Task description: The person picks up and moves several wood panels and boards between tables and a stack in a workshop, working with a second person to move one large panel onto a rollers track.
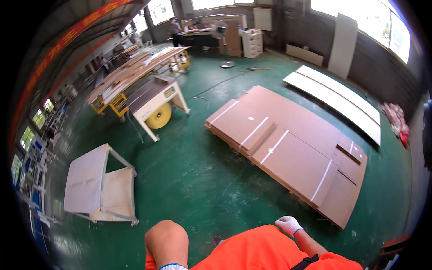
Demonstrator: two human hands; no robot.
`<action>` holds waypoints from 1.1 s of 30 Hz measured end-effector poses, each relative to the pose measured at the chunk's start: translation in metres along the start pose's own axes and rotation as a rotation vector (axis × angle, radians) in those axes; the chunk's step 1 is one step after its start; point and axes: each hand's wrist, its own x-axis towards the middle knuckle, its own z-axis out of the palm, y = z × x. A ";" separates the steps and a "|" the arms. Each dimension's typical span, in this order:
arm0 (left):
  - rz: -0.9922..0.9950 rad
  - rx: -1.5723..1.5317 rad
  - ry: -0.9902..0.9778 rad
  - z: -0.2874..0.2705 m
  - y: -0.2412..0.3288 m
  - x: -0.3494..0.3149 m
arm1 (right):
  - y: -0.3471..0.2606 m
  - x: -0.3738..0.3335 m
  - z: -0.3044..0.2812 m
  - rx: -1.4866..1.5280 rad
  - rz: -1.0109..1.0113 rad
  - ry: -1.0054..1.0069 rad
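My right hand (289,225), in a white glove with a blue cuff, hangs in front of my orange clothing. Its fingers look curled together, and I see nothing in them. My left arm (166,238) is bent, with the elbow up. Only the glove cuff (173,267) of that hand shows at the lower edge; its fingers are out of the picture. Ahead of my right hand, apart from it, lies a low stack of brown boards (297,148), some bound with white straps. Neither hand is seen touching anything around me.
Left stands a wheeled cart (85,180) with pale panels. Farther off are a machine table (153,92) with a yellow disc, a bench of boards (135,72) and a standing fan (220,31). White panels (337,99) lie right. A person (175,31) stands far back.
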 end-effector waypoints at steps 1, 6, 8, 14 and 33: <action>0.040 0.088 0.007 -0.015 0.018 -0.003 | -0.025 0.005 0.026 -0.006 -0.017 -0.036; 0.172 0.532 0.007 -0.048 0.103 -0.027 | -0.097 0.019 0.093 -0.148 -0.136 -0.120; 0.207 0.730 0.035 -0.052 0.138 -0.043 | -0.117 0.013 0.106 -0.223 -0.127 -0.172; 0.056 1.012 0.020 -0.077 0.225 -0.087 | -0.169 0.018 0.146 -0.463 -0.215 -0.340; -0.903 1.307 0.072 -0.321 0.325 -0.255 | -0.531 0.193 0.326 -0.549 -0.644 -0.614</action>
